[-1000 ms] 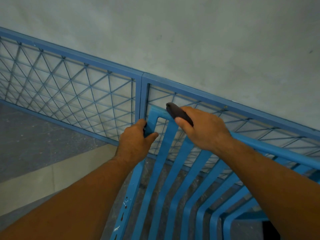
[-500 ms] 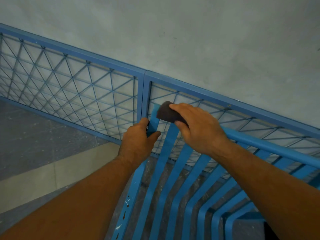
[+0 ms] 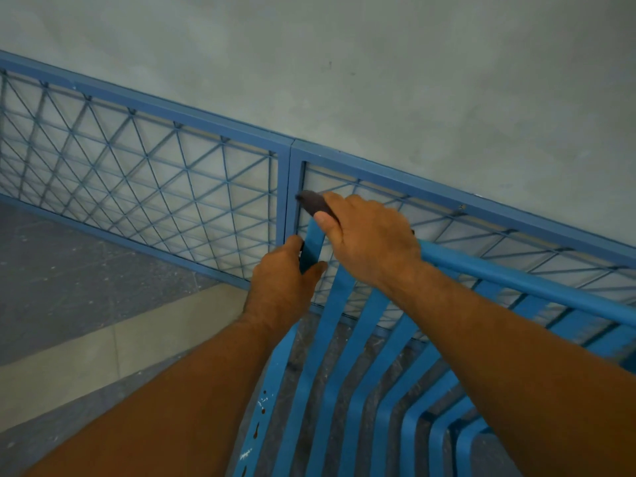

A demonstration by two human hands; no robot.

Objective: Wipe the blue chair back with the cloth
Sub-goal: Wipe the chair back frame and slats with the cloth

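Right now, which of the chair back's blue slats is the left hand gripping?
The outermost slat at the chair's left edge: the left hand wraps it just below the corner where the right hand presses the cloth. The other slats are bare.

The chair back (image 3: pixel 361 339) is standing just in front of a mesh railing (image 3: pixel 155 187), which is running along the foot of a wall (image 3: pixel 378 63) behind it. The left hand (image 3: pixel 280 290) is sitting on the back's left upright, below and left of the right hand (image 3: pixel 370 235), which is lying on the top corner with the cloth (image 3: pixel 313 203) under its fingers (only its far end is showing). The floor (image 3: pixel 69 304) is lying to the left.
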